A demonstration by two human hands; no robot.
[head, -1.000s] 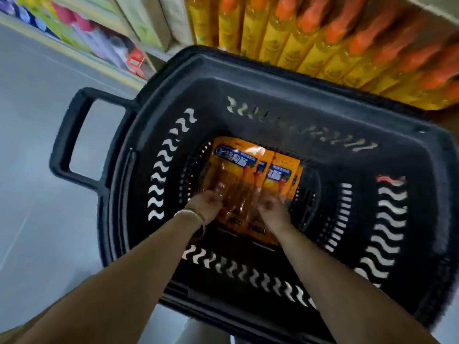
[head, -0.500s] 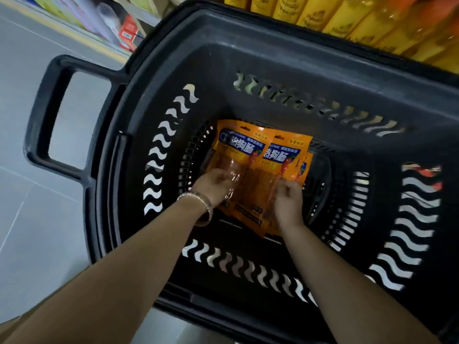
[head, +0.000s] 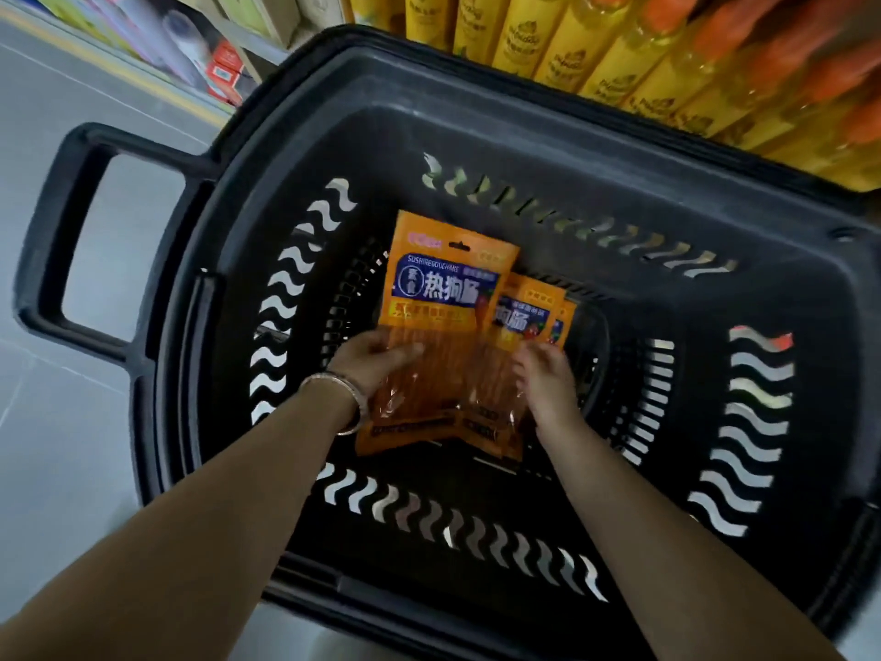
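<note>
Three in the stack, all orange sausage-snack packs: top packet [head: 445,298], second packet [head: 527,317] partly under it to the right, third packet [head: 566,329] showing only as a sliver at the right edge. All three were low inside the black shopping basket [head: 572,150], around the middle of its slotted floor. Couldn't tell if they rested on the floor or were held just above it.

Left hand [head: 376,362] gripped the top packet at its left edge. The thumb lay across the clear window and the fingers were tucked behind. A bracelet [head: 345,391] was on that wrist.

Right hand [head: 546,376] was at the right side of the stack, fingers loosely curled and touching the second packet. Couldn't tell whether it had a real grip or was just resting there.

Top packet was printed side up, blue label toward the far wall, bottom seam toward the person. Sausage sticks were visible through the window.

Basket handle [head: 52,240] stuck out to the left over the grey floor [head: 71,469]. A row of yellow bottles [head: 596,54] with orange caps stood on the shelf just beyond the far rim. Boxed goods on the shelving at upper left were too blurred to identify.
</note>
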